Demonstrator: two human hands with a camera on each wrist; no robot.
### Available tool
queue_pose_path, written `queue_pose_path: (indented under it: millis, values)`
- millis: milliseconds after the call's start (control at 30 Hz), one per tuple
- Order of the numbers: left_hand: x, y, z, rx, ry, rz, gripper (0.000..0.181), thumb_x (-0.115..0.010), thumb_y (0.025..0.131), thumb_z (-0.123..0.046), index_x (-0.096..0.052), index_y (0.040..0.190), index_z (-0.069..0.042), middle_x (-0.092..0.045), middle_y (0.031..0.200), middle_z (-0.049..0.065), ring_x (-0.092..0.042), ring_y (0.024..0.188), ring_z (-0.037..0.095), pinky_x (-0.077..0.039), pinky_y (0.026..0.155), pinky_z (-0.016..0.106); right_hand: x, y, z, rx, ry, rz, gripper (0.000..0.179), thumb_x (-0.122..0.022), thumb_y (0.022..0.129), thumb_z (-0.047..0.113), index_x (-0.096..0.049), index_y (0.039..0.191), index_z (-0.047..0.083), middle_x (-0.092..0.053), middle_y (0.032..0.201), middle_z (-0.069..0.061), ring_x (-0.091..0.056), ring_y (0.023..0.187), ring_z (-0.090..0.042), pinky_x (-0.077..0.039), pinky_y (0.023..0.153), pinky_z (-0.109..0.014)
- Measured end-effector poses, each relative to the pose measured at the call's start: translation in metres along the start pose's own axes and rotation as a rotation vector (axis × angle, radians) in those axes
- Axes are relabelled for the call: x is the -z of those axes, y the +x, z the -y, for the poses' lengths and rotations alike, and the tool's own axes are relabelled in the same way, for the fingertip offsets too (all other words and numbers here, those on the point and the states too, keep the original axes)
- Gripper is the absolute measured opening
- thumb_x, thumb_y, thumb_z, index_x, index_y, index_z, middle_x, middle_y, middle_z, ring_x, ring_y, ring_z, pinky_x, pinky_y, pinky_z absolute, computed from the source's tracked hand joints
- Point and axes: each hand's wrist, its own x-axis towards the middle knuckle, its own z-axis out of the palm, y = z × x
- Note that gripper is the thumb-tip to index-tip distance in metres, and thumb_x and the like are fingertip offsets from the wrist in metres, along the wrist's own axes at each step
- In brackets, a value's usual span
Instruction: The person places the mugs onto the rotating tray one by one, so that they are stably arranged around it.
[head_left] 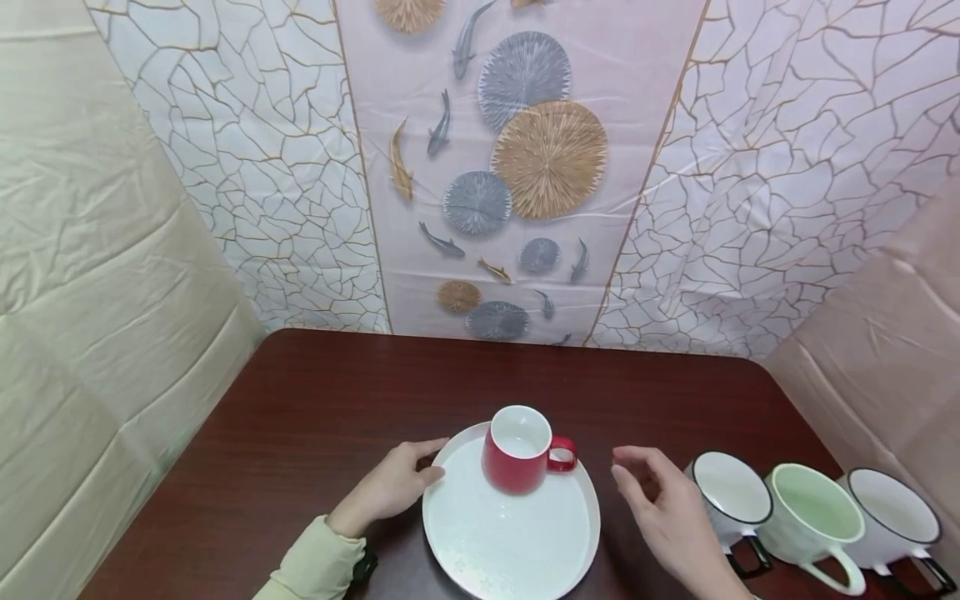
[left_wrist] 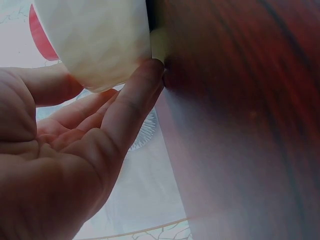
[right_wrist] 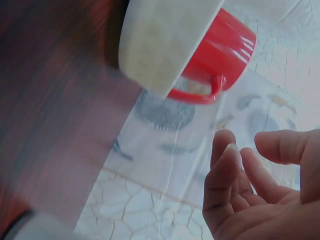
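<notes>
A round white tray with a raised rim lies on the dark table. On its far part stands a red mug with a white inside, handle pointing right. My left hand touches the tray's left edge; in the left wrist view its thumb and fairly straight fingers rest against the patterned outer wall. To the right of the tray and apart from it, my right hand hovers with fingers loosely bent and nothing between them. The right wrist view shows a gap between thumb and fingertips.
Three mugs stand in a row right of my right hand: a white one with a black rim, a pale green one and another black-rimmed white one. Behind the brown table hangs a patterned cloth.
</notes>
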Motion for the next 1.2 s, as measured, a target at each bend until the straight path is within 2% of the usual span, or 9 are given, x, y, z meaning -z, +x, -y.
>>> queue_pose_path:
  millis: [133,233,400,700,933,1033,1100,1200]
  values:
    - [0.000,0.000,0.000,0.004,-0.007,0.002,0.044,-0.058,0.096,-0.010,-0.052,0.138,0.001,-0.061,0.127,0.016,-0.064,0.090,0.011,-0.050,0.077,0.028,0.013,-0.010,-0.005,0.001,0.012,-0.062,0.014,-0.067,0.093,0.013,-0.066,0.107,0.015,-0.063,0.082,0.005,-0.059,0.068,-0.006,-0.044,0.059,-0.018]
    - [0.000,0.000,0.000,-0.002,-0.014,0.003,0.043,-0.059,0.096,-0.009,-0.053,0.137,0.001,-0.062,0.125,0.015,-0.064,0.088,0.011,-0.050,0.077,0.029,0.021,-0.016,-0.010,-0.028,0.036,-0.098,0.015,-0.066,0.093,0.011,-0.067,0.107,0.014,-0.065,0.079,0.002,-0.062,0.067,-0.006,-0.045,0.058,-0.017]
    - [-0.001,0.000,0.000,-0.006,-0.027,0.008,0.043,-0.059,0.096,-0.008,-0.053,0.137,0.001,-0.064,0.122,0.015,-0.064,0.089,0.013,-0.051,0.077,0.029,0.034,-0.024,-0.019,-0.129,0.059,-0.127,0.016,-0.066,0.094,0.013,-0.068,0.109,0.011,-0.068,0.078,-0.003,-0.063,0.065,-0.008,-0.046,0.056,-0.017]
    - [0.000,0.001,0.001,-0.021,-0.048,0.015,0.042,-0.057,0.096,-0.006,-0.052,0.136,0.003,-0.066,0.117,0.015,-0.065,0.094,0.018,-0.052,0.076,0.028,0.044,-0.034,-0.031,-0.281,0.092,-0.177,0.018,-0.066,0.094,0.014,-0.068,0.107,0.002,-0.071,0.081,0.003,-0.064,0.067,-0.003,-0.047,0.059,-0.015]
    - [0.000,0.000,0.001,-0.024,-0.057,0.013,0.040,-0.056,0.096,-0.004,-0.053,0.135,0.003,-0.067,0.114,0.015,-0.065,0.095,0.018,-0.052,0.075,0.028,0.047,-0.038,-0.036,-0.451,0.129,-0.358,0.017,-0.070,0.090,0.013,-0.070,0.103,0.002,-0.065,0.065,0.008,-0.059,0.058,-0.001,-0.045,0.052,-0.014]
    - [0.000,0.000,0.001,-0.024,-0.055,0.017,0.040,-0.056,0.096,-0.004,-0.053,0.135,0.003,-0.066,0.114,0.015,-0.065,0.095,0.018,-0.052,0.075,0.028,0.048,-0.041,-0.037,-0.453,0.144,-0.448,0.011,-0.071,0.089,0.009,-0.070,0.098,0.003,-0.062,0.061,0.013,-0.057,0.052,-0.001,-0.044,0.049,-0.012]
    - [0.000,0.000,0.001,-0.024,-0.054,0.018,0.040,-0.056,0.096,-0.004,-0.053,0.135,0.003,-0.066,0.114,0.015,-0.065,0.096,0.019,-0.052,0.075,0.029,0.048,-0.043,-0.038,-0.412,0.130,-0.511,0.009,-0.071,0.087,0.006,-0.070,0.095,0.001,-0.060,0.058,0.018,-0.055,0.047,0.000,-0.043,0.047,-0.011]
    - [0.000,0.000,0.001,-0.025,-0.054,0.017,0.040,-0.056,0.096,-0.004,-0.053,0.135,0.003,-0.066,0.115,0.015,-0.064,0.097,0.019,-0.052,0.075,0.029,0.047,-0.046,-0.041,-0.329,0.062,-0.599,0.010,-0.072,0.084,0.002,-0.071,0.093,-0.003,-0.056,0.063,0.029,-0.052,0.048,0.007,-0.040,0.048,-0.007]
